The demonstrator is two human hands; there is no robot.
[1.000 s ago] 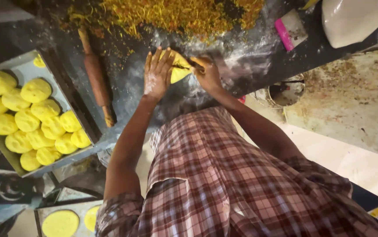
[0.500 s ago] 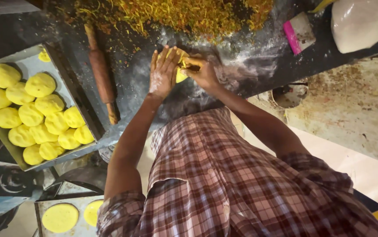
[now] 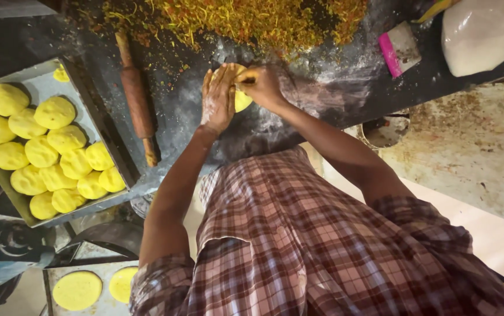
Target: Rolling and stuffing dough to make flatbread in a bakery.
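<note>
A yellow dough sheet (image 3: pixel 242 100) is held just above the floured dark worktop (image 3: pixel 322 99), between both hands. My left hand (image 3: pixel 217 98), dusted with flour, lies flat with its fingers straight against the sheet's left side. My right hand (image 3: pixel 261 85) is closed over the sheet's top and right side, fingers pinching it. Most of the sheet is hidden by the hands. Right beyond the hands lies a heap of orange and yellow shredded filling (image 3: pixel 252 20).
A wooden rolling pin (image 3: pixel 136 102) lies left of the hands. A metal tray (image 3: pixel 44 88) with several yellow dough balls (image 3: pixel 47 149) sits at the left. Two flat yellow discs (image 3: pixel 77 289) lie bottom left. A pink-edged scraper (image 3: pixel 396 50) and white bag (image 3: pixel 480 35) are top right.
The two hands have closed in on the dough sheet, which now shows less between them. My right hand has folded further over it.
</note>
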